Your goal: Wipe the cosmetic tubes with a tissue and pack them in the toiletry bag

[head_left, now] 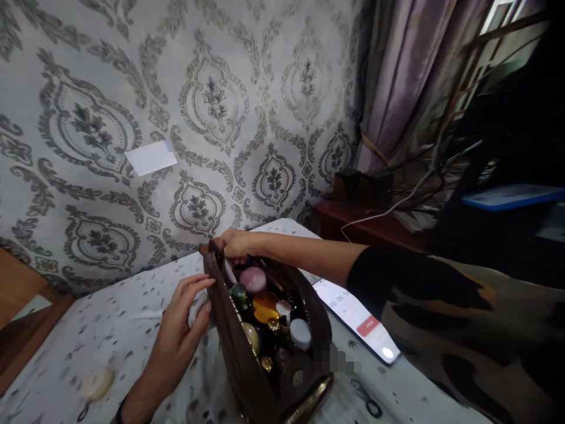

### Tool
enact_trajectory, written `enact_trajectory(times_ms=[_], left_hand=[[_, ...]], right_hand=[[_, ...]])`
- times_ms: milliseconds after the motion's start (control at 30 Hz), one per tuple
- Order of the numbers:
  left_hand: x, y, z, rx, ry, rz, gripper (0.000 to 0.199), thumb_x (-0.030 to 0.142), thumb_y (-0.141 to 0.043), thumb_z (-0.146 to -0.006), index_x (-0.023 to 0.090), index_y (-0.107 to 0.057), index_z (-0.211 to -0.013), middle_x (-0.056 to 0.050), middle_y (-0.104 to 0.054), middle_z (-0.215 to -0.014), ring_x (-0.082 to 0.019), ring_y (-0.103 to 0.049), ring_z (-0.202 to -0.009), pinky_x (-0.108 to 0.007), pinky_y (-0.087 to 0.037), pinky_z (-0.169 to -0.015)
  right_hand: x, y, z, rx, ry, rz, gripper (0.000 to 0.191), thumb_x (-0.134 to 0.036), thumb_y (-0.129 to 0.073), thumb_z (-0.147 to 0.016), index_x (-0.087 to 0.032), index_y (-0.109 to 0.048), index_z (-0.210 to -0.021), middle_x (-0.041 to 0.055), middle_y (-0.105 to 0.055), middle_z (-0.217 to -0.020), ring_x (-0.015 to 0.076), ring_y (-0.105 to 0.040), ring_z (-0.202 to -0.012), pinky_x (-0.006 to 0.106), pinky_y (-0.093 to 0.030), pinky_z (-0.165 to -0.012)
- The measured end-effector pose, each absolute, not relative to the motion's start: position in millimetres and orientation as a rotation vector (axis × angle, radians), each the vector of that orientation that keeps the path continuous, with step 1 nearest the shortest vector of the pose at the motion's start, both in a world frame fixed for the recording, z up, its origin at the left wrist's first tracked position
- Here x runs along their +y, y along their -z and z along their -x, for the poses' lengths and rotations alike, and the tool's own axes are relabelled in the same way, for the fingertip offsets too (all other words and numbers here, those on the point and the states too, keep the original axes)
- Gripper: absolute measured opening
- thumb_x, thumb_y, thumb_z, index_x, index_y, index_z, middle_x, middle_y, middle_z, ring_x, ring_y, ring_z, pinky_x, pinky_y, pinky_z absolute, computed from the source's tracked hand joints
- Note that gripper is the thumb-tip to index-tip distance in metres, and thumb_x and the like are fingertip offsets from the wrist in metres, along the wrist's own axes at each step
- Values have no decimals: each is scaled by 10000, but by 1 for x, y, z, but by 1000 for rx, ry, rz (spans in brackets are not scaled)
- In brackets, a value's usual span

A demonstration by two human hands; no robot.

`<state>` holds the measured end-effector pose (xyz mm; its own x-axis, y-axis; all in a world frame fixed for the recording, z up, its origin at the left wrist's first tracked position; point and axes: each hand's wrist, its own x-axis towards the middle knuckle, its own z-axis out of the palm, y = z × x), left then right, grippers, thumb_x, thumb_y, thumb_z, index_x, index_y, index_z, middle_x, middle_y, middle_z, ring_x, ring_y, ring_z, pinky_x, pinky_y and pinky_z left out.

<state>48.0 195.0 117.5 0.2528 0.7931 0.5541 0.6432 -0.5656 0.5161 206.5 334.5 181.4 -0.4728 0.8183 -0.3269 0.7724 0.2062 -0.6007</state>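
A brown zippered bag (238, 359) lies open on the patterned white cloth, filled with several bottles and jars, among them a pink round lid (253, 280), an amber bottle (266, 307) and a white cap (301, 334). My left hand (176, 330) is at the bag's left side, its fingertips touching the rim, with a whitish rounded object (198, 309) between thumb and fingers. At the far end of the bag, my right hand (236, 244) reaches in; its fingers are partly hidden behind the bag's edge, and what they hold cannot be made out.
A lit phone (359, 321) lies right of the bag. On the cloth at the lower left sits a cream round object (97, 384). Patterned wallpaper with a white card (151, 158) rises behind. A dark red table (366, 227) with cables stands at the right.
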Motion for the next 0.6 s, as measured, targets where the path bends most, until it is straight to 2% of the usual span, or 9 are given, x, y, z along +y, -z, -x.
enact_trajectory(times_ms=[67,100,167,233,267,367,500,600], left_hand=[[196,-118,-48,1353,-1205,-2336,279,267,-492,-988,261,-620,-1235,-88,-618,-1280,-238,-580,-1239,-392,-507,-1017],[196,-118,-48,1354,-1202,-2338,273,268,-490,-989,260,-623,-1228,-87,-617,-1277,-236,-580,-1236,-391,-504,-1018],[197,-118,-48,1363,-1188,-2339,264,273,-488,-992,258,-624,-1218,-87,-611,-1278,-235,-575,-1240,-391,-496,-1025],[197,-117,-48,1373,-1174,-2339,260,279,-485,-996,259,-620,-1216,-86,-604,-1281,-235,-568,-1247,-392,-487,-1032],[198,-117,-48,1378,-1169,-2338,259,280,-482,-997,260,-617,-1217,-84,-601,-1281,-233,-565,-1248,-392,-483,-1035],[198,-118,-47,1390,-1154,-2335,262,276,-476,-999,265,-612,-1223,-80,-599,-1278,-230,-564,-1248,-389,-476,-1039],[198,-119,-46,1393,-1142,-2346,258,271,-482,-997,265,-618,-1216,-80,-601,-1268,-226,-565,-1240,-381,-477,-1031],[199,-119,-46,1396,-1134,-2347,262,273,-482,-999,269,-615,-1224,-75,-595,-1277,-222,-563,-1241,-369,-482,-1013]], right_hand=[[336,-178,-207,-2377,-1164,1615,315,-347,-623,-980,-172,-622,-1241,93,-646,-1250,228,-667,-1040,427,-583,-878],[336,-176,-208,-2364,-1169,1632,258,-314,-615,-983,-157,-653,-1185,84,-687,-1157,218,-686,-972,393,-593,-838],[334,-174,-210,-2321,-1162,1636,153,-201,-573,-985,-137,-702,-1039,37,-725,-835,182,-703,-760,305,-593,-716],[329,-173,-213,-2271,-1156,1607,216,-93,-500,-978,-146,-710,-964,-29,-620,-545,149,-664,-572,239,-562,-614],[325,-174,-215,-2249,-1160,1583,253,-68,-467,-980,-159,-703,-977,-55,-566,-480,139,-648,-528,221,-549,-592],[313,-178,-224,-2211,-1208,1506,279,-75,-423,-993,-169,-684,-965,-73,-533,-438,132,-650,-501,199,-538,-568],[300,-185,-237,-2191,-1321,1439,341,-160,-415,-1018,-151,-630,-753,-17,-636,-493,130,-663,-500,208,-557,-572],[295,-188,-245,-2207,-1384,1342,367,-235,-492,-1011,-160,-563,-659,-29,-609,-476,111,-640,-490,185,-540,-562]])
